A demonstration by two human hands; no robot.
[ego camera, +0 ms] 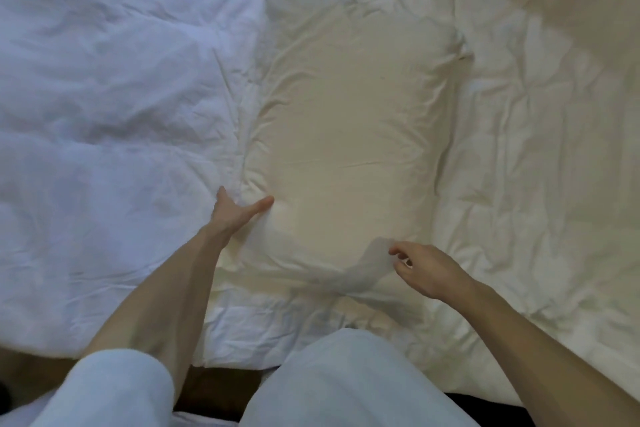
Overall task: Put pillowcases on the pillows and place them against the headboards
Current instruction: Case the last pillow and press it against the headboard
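Left hand (235, 213) is spread open, thumb and fingers apart, pressing flat into the near left corner of the pillow (349, 135) rather than gripping it. Right hand (424, 270) has its fingertips (394, 251) pinched close together right at a loose flap of the pillowcase (372, 262) near the near right corner, though it's a bit blurry, so I can't say for sure the cloth is actually caught between them.

The pillow lies lengthwise away from the person, in the middle of the bed, with the case looking mostly on already. My guess is it's light and squishy, so it'll sag if lifted by one corner; better to grab both near corners or the long sides. The cotton looks thin and floppy, not slippery, easy to tug by the hem.

Underneath is a crumpled white duvet (104, 97), soft and uneven. A strip of dark floor (221, 388) shows at the bed's near edge. No headboard in view.
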